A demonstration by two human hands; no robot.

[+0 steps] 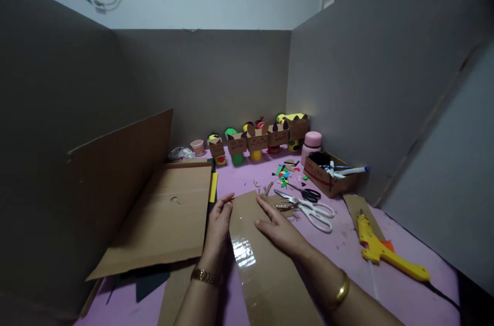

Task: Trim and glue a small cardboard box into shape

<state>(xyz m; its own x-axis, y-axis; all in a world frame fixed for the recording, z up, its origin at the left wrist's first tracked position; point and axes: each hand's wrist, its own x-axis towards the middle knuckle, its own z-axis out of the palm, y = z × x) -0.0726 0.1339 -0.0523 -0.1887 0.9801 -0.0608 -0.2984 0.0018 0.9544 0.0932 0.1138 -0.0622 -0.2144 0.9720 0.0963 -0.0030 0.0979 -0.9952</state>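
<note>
A long strip of brown cardboard [262,264] with shiny tape on it lies on the pink table [347,243] in front of me. My left hand [218,223] grips its left edge near the far end, fingers curled round the edge. My right hand [278,228] lies flat on top of the strip, fingers stretched out and pressing it down. Both wrists wear gold bangles.
White-handled scissors [318,212] and black-handled scissors [306,193] lie right of the strip. A yellow glue gun [380,249] sits at the right. A small box of pens [330,174], a pink bottle [311,145], cardboard figures [257,141] and large cardboard sheets [165,213] surround the area; grey panels wall it in.
</note>
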